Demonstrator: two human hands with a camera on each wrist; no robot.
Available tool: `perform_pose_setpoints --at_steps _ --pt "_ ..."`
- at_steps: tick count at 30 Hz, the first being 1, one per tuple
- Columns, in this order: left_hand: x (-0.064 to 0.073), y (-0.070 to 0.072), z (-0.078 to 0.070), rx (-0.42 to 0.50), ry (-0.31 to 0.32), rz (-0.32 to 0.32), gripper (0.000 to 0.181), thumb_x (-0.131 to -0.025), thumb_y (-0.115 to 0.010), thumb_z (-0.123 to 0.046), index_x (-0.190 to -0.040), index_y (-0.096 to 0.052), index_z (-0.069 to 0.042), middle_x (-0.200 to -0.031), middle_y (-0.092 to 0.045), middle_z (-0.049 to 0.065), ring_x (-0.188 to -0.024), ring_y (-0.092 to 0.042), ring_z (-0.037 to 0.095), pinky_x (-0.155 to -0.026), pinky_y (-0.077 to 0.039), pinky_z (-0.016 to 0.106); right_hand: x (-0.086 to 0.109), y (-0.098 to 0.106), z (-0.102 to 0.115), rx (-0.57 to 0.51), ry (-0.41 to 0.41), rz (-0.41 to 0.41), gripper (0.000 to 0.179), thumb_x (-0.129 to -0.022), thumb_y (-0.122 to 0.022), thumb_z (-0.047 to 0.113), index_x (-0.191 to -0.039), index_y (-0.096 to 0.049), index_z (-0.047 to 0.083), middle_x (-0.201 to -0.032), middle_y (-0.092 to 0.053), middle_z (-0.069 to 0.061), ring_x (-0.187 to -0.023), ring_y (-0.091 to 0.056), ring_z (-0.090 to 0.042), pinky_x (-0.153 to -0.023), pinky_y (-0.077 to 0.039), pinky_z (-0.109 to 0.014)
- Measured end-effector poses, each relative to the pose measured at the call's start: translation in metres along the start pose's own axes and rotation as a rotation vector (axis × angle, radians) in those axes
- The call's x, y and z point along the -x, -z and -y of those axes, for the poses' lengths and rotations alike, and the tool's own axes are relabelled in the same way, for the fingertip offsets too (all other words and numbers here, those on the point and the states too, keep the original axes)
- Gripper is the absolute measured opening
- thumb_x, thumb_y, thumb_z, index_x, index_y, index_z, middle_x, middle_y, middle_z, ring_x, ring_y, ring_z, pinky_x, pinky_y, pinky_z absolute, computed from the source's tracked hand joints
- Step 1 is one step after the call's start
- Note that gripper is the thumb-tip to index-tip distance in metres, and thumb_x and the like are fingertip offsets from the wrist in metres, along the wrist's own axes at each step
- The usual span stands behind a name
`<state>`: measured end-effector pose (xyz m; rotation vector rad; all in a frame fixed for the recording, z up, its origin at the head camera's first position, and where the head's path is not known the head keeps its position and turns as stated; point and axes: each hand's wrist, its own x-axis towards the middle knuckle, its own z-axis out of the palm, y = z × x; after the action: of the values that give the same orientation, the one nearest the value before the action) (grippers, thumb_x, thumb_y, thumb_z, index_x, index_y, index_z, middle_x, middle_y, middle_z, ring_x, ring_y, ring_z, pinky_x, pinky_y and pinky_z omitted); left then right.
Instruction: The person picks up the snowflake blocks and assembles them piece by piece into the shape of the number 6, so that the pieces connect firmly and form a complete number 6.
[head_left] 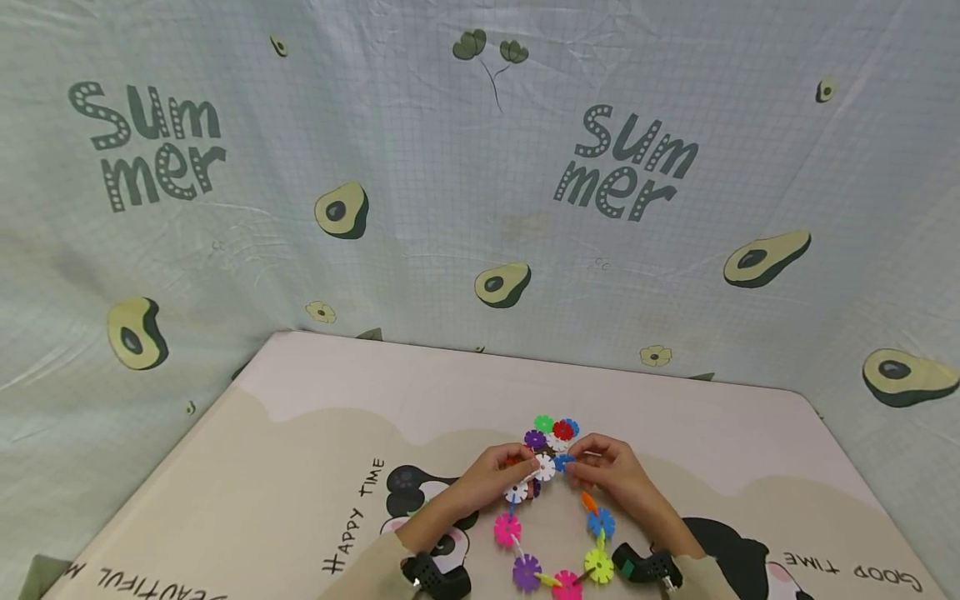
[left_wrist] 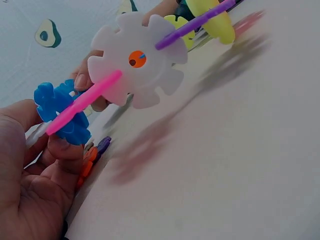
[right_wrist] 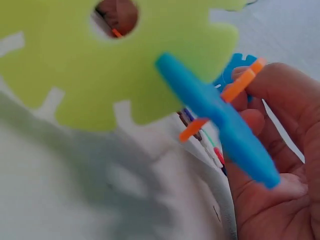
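Note:
Slotted plastic discs, joined edge to edge, form a looping chain, with a pink disc on its left side and a yellow-green disc at lower right. At the top of the loop my left hand pinches a white disc. Opposite it, the right hand pinches a blue disc between thumb and fingers, right beside the white one. In the left wrist view a blue disc sits at the left fingertips. An orange disc crosses another blue disc close before the right hand.
Just beyond the hands lies a small pile of loose discs, among them a green disc, a red disc and a purple disc. The printed tabletop ends against a patterned curtain.

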<state>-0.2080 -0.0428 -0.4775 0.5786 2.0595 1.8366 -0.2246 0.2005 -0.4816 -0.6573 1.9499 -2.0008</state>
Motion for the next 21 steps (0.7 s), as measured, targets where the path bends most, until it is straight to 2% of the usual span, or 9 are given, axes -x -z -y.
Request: perform_pose_setpoints --at_steps 4,8,12,15,18,21 --pt "0.0 0.0003 0.0003 0.026 0.006 0.007 0.024 -0.1 -0.054 -0.018 -0.104 -0.061 0.005 -0.082 -0.064 0.002 -0.074 -0.058 0.006 -0.07 -0.045 0.019 0.0005 0.0022 -0.0018 -0.005 0.069 0.028 0.015 -0.09 -0.063 -0.005 -0.097 -0.064 0.008 -0.087 -0.064 0.004 -0.063 -0.055 -0.005 -0.059 -0.05 -0.019" --pt "-0.0006 0.0004 0.0014 0.06 0.013 0.021 0.024 -0.101 -0.053 -0.017 -0.106 -0.06 0.005 -0.079 -0.066 0.004 -0.07 -0.06 0.007 -0.068 -0.046 0.019 0.0008 0.0041 -0.003 -0.005 0.091 0.052 0.018 -0.09 -0.062 -0.007 -0.095 -0.066 0.01 -0.086 -0.064 0.005 -0.064 -0.056 -0.004 -0.06 -0.05 -0.018" --pt "-0.0009 0.0002 0.0017 0.049 0.013 0.022 0.024 -0.101 -0.054 -0.018 -0.103 -0.06 0.005 -0.078 -0.066 0.005 -0.071 -0.06 0.007 -0.07 -0.046 0.019 0.0002 0.0031 -0.0024 0.032 0.093 0.058 0.013 -0.089 -0.066 -0.004 -0.093 -0.067 0.008 -0.086 -0.065 0.004 -0.067 -0.06 -0.005 -0.063 -0.053 -0.02" --pt "-0.0004 0.0002 0.0012 0.041 0.012 0.027 0.023 -0.1 -0.055 -0.017 -0.1 -0.06 0.005 -0.077 -0.066 0.006 -0.071 -0.06 0.007 -0.07 -0.045 0.019 -0.0003 0.0009 -0.0016 0.079 0.099 0.044 0.004 -0.088 -0.07 0.001 -0.09 -0.067 0.001 -0.084 -0.065 0.004 -0.067 -0.061 -0.006 -0.063 -0.054 -0.022" --pt "0.0 0.0002 0.0005 0.028 0.005 0.036 0.022 -0.1 -0.055 -0.016 -0.096 -0.06 0.006 -0.075 -0.067 0.012 -0.069 -0.059 0.007 -0.067 -0.043 0.018 -0.0005 -0.0007 -0.0012 0.111 0.123 0.031 0.01 -0.086 -0.072 0.002 -0.087 -0.065 -0.005 -0.081 -0.065 0.003 -0.065 -0.06 -0.005 -0.059 -0.052 -0.02" --pt "0.0001 -0.0002 -0.0003 0.022 -0.018 0.043 0.022 -0.099 -0.055 -0.013 -0.093 -0.059 0.008 -0.076 -0.067 0.017 -0.068 -0.059 0.007 -0.065 -0.041 0.018 -0.0007 -0.002 -0.0003 0.129 0.162 0.032 0.004 -0.085 -0.072 -0.003 -0.085 -0.069 0.0 -0.08 -0.064 0.003 -0.064 -0.058 -0.004 -0.057 -0.05 -0.019"
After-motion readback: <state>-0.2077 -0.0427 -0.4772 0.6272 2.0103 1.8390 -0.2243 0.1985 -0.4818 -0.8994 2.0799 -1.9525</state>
